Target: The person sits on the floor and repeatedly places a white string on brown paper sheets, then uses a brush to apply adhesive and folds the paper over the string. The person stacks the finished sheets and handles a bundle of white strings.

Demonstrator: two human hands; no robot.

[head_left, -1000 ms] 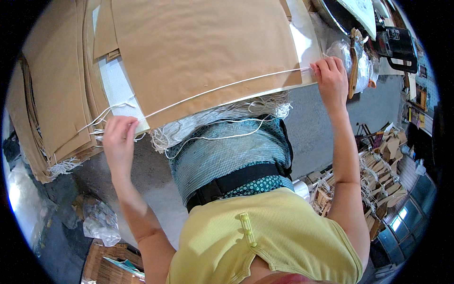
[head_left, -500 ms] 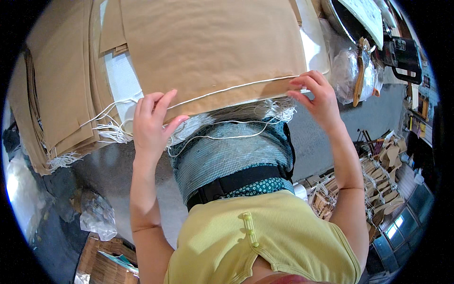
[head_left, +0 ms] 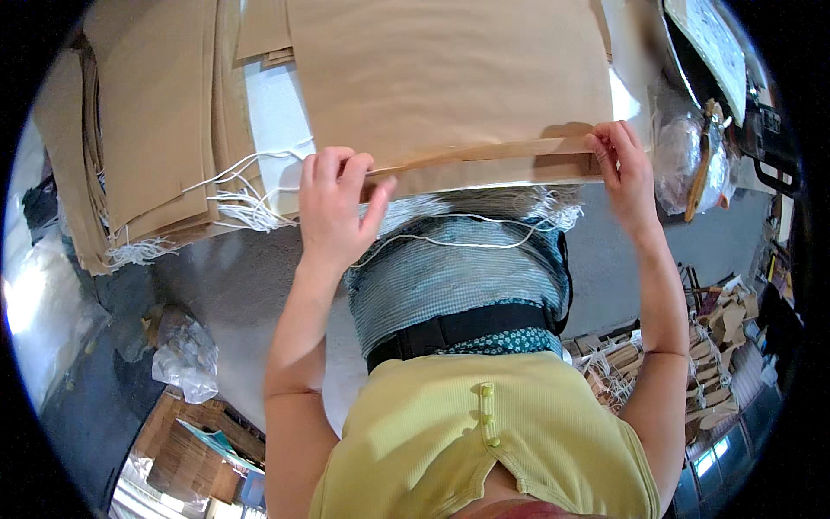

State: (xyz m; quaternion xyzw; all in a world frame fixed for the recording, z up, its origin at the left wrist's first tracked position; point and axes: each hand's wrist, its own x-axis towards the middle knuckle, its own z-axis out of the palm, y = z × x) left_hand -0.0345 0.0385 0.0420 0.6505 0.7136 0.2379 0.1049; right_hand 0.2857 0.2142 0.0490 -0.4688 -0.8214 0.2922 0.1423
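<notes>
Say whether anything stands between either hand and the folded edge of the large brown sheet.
Nothing visible does. The right hand is at the right end of the folded edge; the left hand is at its left end, though blur leaves its contact unclear. White strings bunch left of the left hand, not across that edge.

Head-worn wide fisheye; faces steeply down, near, over yellow top (head_left: 462, 419).
</notes>
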